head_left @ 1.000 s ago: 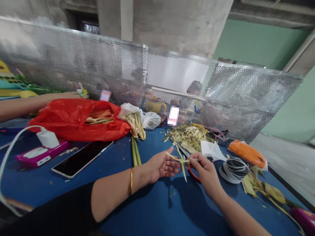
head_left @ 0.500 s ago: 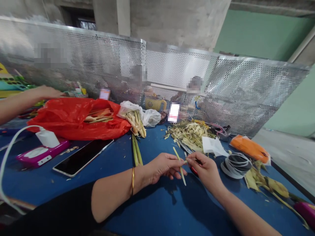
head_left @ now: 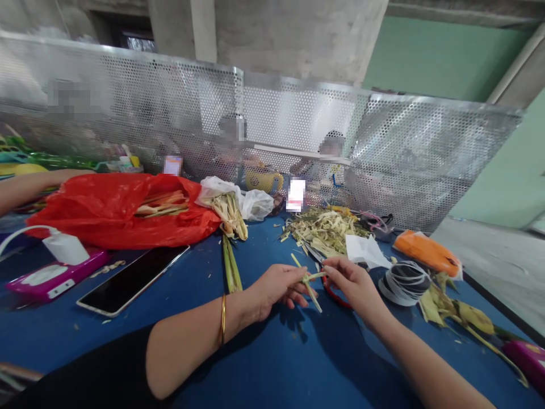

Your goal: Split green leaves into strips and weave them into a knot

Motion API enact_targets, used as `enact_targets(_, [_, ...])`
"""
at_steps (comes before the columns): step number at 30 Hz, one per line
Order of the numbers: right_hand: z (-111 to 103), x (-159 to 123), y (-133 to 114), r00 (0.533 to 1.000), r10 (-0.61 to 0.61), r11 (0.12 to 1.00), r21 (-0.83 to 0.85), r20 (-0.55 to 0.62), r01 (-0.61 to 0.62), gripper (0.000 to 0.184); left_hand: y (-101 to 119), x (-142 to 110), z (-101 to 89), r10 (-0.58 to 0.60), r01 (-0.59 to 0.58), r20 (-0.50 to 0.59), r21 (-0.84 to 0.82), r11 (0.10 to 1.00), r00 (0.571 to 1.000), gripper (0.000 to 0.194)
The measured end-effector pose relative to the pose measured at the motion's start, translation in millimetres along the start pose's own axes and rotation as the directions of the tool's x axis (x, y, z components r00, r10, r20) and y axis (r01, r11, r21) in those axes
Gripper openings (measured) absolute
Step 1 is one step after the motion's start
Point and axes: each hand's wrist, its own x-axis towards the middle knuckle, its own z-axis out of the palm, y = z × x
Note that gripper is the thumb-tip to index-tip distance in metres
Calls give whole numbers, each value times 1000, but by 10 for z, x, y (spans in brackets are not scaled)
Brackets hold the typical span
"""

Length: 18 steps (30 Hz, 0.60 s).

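Pale green plant strips (head_left: 313, 294) cross each other between my two hands, above the blue table. My left hand (head_left: 281, 289), with a gold bangle at its wrist, pinches the crossing between thumb and fingers. The thumb and fingertips of my right hand (head_left: 347, 278) are closed on the strip end that points right. Scissors with red handles (head_left: 336, 295) lie beneath my right hand, partly hidden by it. Behind them is a heap of shredded leaf scraps (head_left: 326, 227). Two green stalks (head_left: 231, 264) lie left of my left hand.
A red plastic bag (head_left: 114, 213) of strips, a phone (head_left: 134, 278) and a purple power strip (head_left: 59, 278) lie at left. On the right are a wire spool (head_left: 404, 283) and an orange packet (head_left: 428, 254). A perforated metal screen (head_left: 293, 119) stands behind; another person's arm (head_left: 38, 184) reaches in.
My left hand has gone from open fingers to a pinch on the crossed strips. My right hand keeps hold of the strip end. The other person's arm at left has drawn back.
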Motion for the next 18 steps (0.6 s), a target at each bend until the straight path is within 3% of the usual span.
enact_targets(6, [-5,-25,44,992,-12,973,-228,129,42,26,-20,-10,11,44,-46,25,89,995,999,33])
enact_targets(10, [3,-31,23,980,-172,933,-303,105,196,23,-18,-48,64,98,-110,64,229,967,993,31])
enact_targets(12, [40,-45,1,978,-171,945,-261,116,196,22,-24,-79,99,79,-109,110,304,946,991,29])
enact_targets(15, [112,-83,-41,986,-47,995,-83,162,61,23,-52,-116,134,47,-111,161,419,901,986,29])
enact_targets(18, [153,-133,-91,985,-24,1000,8,170,23,22,-93,-117,126,81,-150,155,512,846,985,36])
